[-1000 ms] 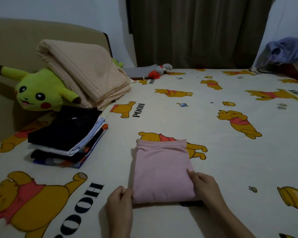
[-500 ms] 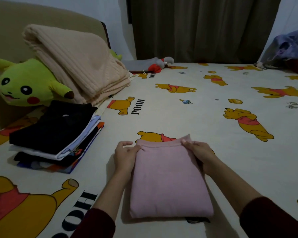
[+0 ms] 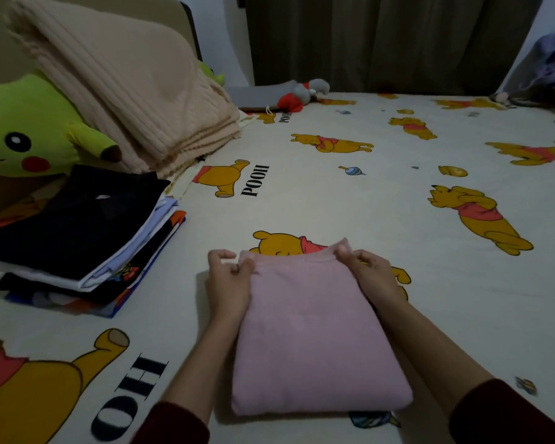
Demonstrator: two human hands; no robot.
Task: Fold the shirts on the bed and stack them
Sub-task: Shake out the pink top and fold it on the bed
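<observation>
Your left hand [image 3: 227, 280] and right hand [image 3: 370, 275] pinch the far corners of the folded pink shirt [image 3: 314, 334], fingers curled on its edge. It lies on the Pooh-print bed [image 3: 334, 203], right of the shirt stack [image 3: 77, 232]. Dark curtains [image 3: 382, 40] hang behind.

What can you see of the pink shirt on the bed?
The pink shirt is a soft, slightly fuzzy-looking cloth, folded into a neat rectangle. It lies flat on the bed sheet, right of the stack of folded shirts. The left hand and right hand pinch its two far corners.
</observation>
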